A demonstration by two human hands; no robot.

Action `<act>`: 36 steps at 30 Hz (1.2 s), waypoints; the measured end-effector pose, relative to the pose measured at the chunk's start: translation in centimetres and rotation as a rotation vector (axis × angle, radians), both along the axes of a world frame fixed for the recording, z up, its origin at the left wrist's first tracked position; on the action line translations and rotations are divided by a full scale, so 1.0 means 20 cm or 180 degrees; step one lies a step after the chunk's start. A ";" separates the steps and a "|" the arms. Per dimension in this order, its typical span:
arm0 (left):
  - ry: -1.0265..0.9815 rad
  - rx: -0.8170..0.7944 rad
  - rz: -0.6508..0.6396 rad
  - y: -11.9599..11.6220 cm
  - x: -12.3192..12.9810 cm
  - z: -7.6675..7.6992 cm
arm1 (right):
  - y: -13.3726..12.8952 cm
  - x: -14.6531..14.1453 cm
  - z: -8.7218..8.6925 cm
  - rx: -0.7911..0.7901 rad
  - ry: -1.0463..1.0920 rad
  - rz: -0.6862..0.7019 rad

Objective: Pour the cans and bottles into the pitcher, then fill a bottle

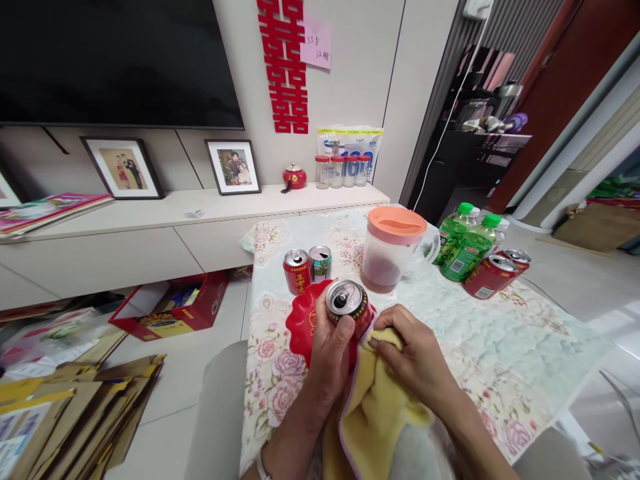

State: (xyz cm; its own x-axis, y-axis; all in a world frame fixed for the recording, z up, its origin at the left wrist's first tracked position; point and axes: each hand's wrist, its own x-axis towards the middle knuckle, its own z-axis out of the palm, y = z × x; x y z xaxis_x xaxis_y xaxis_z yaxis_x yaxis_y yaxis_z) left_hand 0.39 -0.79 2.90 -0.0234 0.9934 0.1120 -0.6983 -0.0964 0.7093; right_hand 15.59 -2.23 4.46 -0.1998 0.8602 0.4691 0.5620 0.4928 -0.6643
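Observation:
My left hand [331,347] is wrapped round an opened red drink can [346,300], its top tilted toward me. A yellow cloth [383,387] with a purple edge is pinched in my right hand [413,347], its upper part against the can's right side. The rest of the cloth hangs down toward my lap. Under and behind the can lies a red scalloped plate [303,327], partly hidden by my left hand. Just beyond it, another red can [297,270] and a green-and-silver can [320,263] stand side by side, both opened.
A clear pitcher [383,260] with an orange lid and some dark liquid stands behind my hands. To the right are green-capped bottles [467,247] and two more red cans [493,275]. The flowered tablecloth [285,387] covers the table. Cardboard [100,407] lies on the left floor.

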 end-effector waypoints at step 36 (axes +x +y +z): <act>0.0231 -0.0057 -0.0542 -0.03 -0.02 0.00 | 0.00 0.03 0.01 0.0154 0.0579 -0.0383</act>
